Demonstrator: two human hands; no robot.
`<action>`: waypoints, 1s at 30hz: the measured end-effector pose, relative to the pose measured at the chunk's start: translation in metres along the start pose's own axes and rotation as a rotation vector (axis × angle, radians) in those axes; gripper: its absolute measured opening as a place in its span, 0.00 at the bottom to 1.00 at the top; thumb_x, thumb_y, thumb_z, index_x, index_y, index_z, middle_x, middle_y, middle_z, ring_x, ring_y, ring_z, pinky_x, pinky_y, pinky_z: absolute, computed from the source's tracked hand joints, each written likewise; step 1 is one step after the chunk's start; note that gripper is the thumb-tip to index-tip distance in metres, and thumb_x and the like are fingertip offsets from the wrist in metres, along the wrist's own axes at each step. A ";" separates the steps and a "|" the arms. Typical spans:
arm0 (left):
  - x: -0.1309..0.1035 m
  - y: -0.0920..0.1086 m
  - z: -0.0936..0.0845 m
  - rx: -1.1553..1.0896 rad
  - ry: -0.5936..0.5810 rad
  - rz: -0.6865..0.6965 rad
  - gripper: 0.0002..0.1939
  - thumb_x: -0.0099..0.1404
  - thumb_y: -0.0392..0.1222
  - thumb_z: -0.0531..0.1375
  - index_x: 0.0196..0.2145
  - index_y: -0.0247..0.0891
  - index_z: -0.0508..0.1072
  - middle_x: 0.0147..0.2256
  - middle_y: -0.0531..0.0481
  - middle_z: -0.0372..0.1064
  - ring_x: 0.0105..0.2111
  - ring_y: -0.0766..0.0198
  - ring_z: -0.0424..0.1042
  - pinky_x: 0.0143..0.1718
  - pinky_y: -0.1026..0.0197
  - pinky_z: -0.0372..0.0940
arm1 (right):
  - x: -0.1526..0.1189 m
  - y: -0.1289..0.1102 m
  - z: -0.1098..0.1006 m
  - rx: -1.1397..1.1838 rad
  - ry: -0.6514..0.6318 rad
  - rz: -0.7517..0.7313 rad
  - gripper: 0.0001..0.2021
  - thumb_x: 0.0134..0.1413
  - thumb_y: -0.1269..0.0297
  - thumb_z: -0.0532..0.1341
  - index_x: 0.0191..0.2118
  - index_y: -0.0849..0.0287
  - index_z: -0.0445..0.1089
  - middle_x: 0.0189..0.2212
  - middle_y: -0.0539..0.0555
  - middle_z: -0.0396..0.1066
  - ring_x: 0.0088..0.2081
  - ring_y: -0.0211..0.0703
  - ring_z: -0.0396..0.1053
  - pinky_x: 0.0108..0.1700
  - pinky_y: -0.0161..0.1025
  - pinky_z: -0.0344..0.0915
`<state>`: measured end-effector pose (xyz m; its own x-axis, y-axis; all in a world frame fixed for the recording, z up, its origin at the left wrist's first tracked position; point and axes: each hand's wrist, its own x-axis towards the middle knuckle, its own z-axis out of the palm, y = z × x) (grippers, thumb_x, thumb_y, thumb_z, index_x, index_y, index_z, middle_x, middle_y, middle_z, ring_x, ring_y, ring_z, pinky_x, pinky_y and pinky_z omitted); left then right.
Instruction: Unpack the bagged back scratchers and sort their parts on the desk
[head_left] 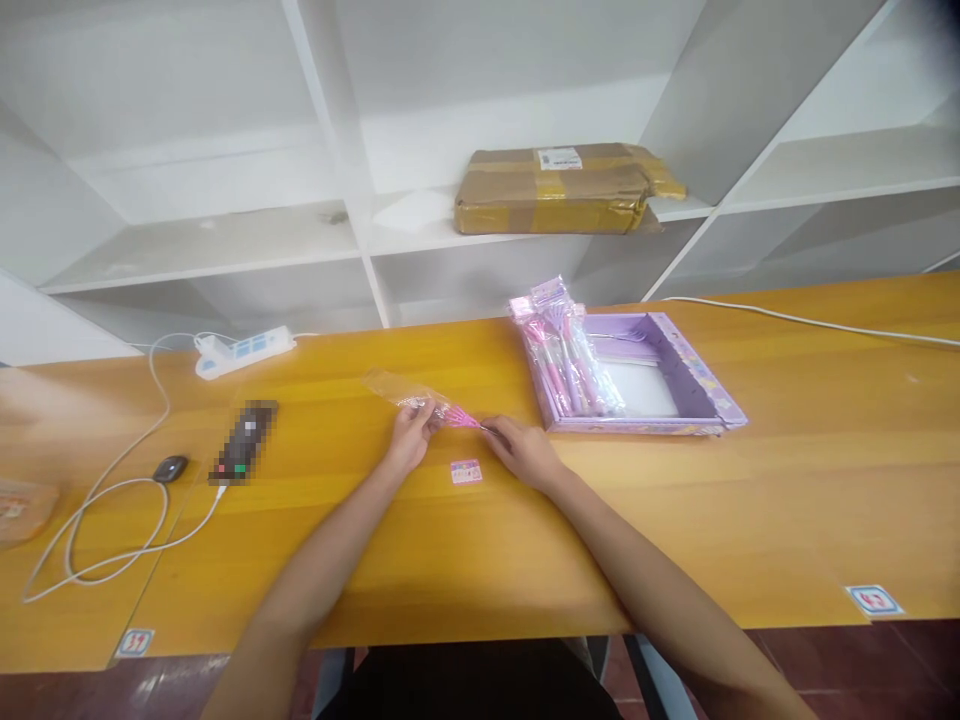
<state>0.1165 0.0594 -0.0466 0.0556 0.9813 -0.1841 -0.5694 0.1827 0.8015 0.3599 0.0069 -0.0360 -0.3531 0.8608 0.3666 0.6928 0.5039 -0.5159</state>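
A pink pronged item [459, 416] lies between my two hands, its prongs toward the left. My left hand [412, 434] pinches a clear plastic sleeve [397, 387] beside the prongs. With closed fingers, my right hand [523, 450] grips the item's other end, which is mostly hidden. Just below, a small pink card [466, 472] rests on the table. Bagged pink and purple items [568, 360] are piled on the left part of a purple box [682, 375].
On the wooden table [450, 560] are a power strip [245, 350], a blurred-out phone [244, 442], a black object [170, 468] and white cables. A taped cardboard box [555, 190] sits on the shelf behind. An orange container [24, 510] stands far left.
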 end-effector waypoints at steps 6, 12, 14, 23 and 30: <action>-0.002 0.000 0.002 0.002 0.022 0.030 0.23 0.52 0.51 0.81 0.34 0.36 0.77 0.31 0.53 0.77 0.31 0.68 0.75 0.33 0.64 0.69 | -0.002 0.003 -0.006 0.098 0.154 -0.003 0.14 0.78 0.55 0.53 0.52 0.53 0.74 0.42 0.58 0.82 0.38 0.49 0.80 0.41 0.43 0.75; -0.004 0.000 0.005 0.001 0.042 0.040 0.24 0.51 0.50 0.82 0.35 0.36 0.77 0.32 0.52 0.78 0.32 0.67 0.76 0.36 0.64 0.70 | -0.001 0.004 -0.005 0.019 0.071 -0.024 0.14 0.78 0.55 0.54 0.52 0.52 0.76 0.46 0.58 0.82 0.42 0.51 0.81 0.42 0.43 0.75; -0.004 0.002 0.004 -0.005 0.045 0.043 0.23 0.52 0.51 0.81 0.35 0.36 0.77 0.33 0.50 0.79 0.33 0.66 0.77 0.38 0.63 0.71 | 0.000 0.003 -0.004 -0.004 0.031 -0.018 0.14 0.78 0.55 0.54 0.52 0.52 0.76 0.47 0.58 0.83 0.44 0.51 0.82 0.43 0.43 0.76; -0.002 0.002 0.004 0.010 0.020 0.020 0.24 0.51 0.53 0.81 0.33 0.35 0.79 0.33 0.50 0.80 0.34 0.66 0.78 0.38 0.62 0.73 | 0.000 0.001 -0.005 0.001 -0.018 -0.022 0.13 0.78 0.57 0.54 0.52 0.52 0.76 0.47 0.57 0.83 0.44 0.51 0.82 0.45 0.44 0.76; -0.011 0.003 0.009 0.082 -0.086 -0.050 0.22 0.51 0.49 0.82 0.35 0.34 0.81 0.36 0.44 0.82 0.37 0.59 0.81 0.40 0.59 0.75 | -0.001 0.004 0.000 0.008 -0.001 -0.016 0.14 0.78 0.54 0.55 0.52 0.49 0.76 0.48 0.55 0.83 0.45 0.51 0.82 0.45 0.44 0.77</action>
<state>0.1220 0.0501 -0.0372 0.1549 0.9717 -0.1784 -0.4949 0.2326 0.8373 0.3631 0.0077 -0.0384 -0.3648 0.8526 0.3742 0.6819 0.5183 -0.5162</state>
